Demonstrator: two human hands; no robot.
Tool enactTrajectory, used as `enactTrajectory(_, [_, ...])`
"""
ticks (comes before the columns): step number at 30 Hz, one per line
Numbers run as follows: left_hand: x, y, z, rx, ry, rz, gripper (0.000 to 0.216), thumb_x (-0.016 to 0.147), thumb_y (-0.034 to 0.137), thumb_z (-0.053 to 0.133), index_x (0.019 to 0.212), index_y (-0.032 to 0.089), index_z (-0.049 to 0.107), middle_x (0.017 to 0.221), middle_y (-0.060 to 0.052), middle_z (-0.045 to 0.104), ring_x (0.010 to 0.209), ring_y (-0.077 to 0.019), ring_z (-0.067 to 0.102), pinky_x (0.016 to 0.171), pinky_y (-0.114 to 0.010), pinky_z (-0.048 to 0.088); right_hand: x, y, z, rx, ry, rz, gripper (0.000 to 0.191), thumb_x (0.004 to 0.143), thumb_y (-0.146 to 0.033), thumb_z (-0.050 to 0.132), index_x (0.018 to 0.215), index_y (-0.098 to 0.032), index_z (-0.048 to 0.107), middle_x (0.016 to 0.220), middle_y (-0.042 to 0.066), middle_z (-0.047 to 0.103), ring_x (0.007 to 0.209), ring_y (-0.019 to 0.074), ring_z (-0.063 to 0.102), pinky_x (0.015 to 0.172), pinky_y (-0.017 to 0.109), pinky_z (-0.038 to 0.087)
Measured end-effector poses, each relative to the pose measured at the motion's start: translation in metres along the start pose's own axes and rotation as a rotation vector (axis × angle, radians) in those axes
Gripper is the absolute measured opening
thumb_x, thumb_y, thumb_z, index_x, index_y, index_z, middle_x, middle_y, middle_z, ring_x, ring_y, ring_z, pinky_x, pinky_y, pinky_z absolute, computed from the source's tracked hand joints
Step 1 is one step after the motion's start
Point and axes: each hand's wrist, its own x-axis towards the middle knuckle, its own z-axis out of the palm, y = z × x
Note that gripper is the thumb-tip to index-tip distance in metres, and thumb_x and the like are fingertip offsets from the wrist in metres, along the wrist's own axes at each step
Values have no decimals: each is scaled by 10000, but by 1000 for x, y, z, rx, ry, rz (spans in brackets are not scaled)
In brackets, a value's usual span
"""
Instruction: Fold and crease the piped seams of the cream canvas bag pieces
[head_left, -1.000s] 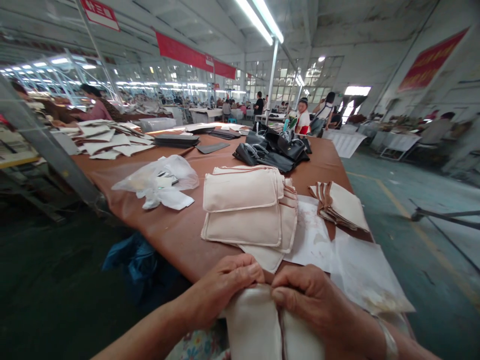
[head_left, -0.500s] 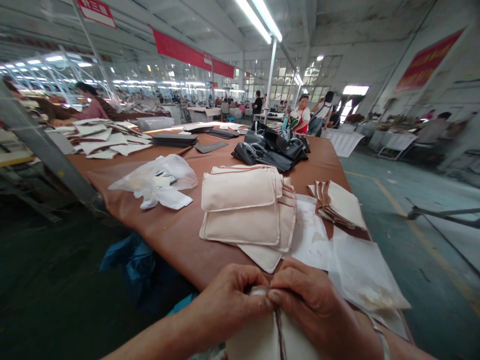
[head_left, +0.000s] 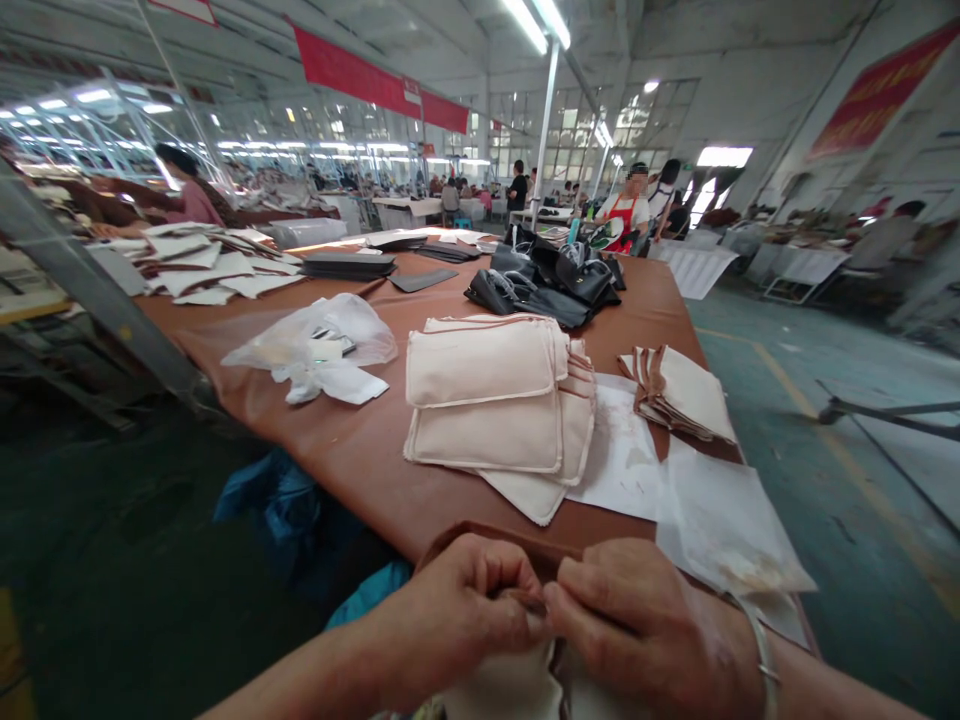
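Head cam: cream cloth piece, brown-edged, pinched.

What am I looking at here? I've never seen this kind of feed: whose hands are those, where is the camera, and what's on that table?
There is no machine: the camera sits on a person's head and looks forward and down, so the two hands at the bottom are the person's own. The left hand and right hand meet fingertip to fingertip, pinching the top edge of a cream fabric piece with brown trim.

On the brown table ahead lie a stack of cream pouches, white paper sheets, a fanned pile of cream and brown pieces, a clear plastic bag and black bags further back. Other people work in the background.
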Motion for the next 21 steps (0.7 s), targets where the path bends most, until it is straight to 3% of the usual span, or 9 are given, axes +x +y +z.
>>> enactTrajectory(6, [-1,0,-2,-154,-50,-3,455,739,532,738,737,122,540,635,6,472,526,-75,353,492,-206,285,-9,2,5,-204,99,-145,193,848,-142,615,1032,-110,661,884,73,690,632,150,563,488,315,385])
enactTrajectory(12, [-2,0,-8,-3,-77,18,458,791,553,700,768,122,550,633,29,404,538,-66,293,479,-205,214,-10,-1,8,-255,164,-171,168,825,-202,692,966,-110,688,851,77,740,673,172,643,508,314,491])
enactTrajectory(15, [-3,4,-12,130,-86,55,467,834,582,634,784,126,544,643,32,399,557,-72,290,487,-205,213,-14,-3,10,-250,153,-153,297,848,-258,699,1082,-81,652,897,84,746,693,180,657,514,317,500])
enactTrajectory(18, [-5,8,-18,265,-79,136,455,876,574,571,765,137,516,640,43,365,572,-78,267,495,-213,208,-19,-6,10,-111,183,-48,370,885,-190,636,1215,-51,548,942,104,742,775,188,674,654,319,549])
enactTrajectory(21, [-7,13,-24,405,-59,232,394,913,504,526,749,147,498,659,39,375,596,-89,281,515,-228,229,-20,-11,6,-12,229,246,337,922,-236,554,1235,-123,503,981,103,729,865,190,682,766,295,555])
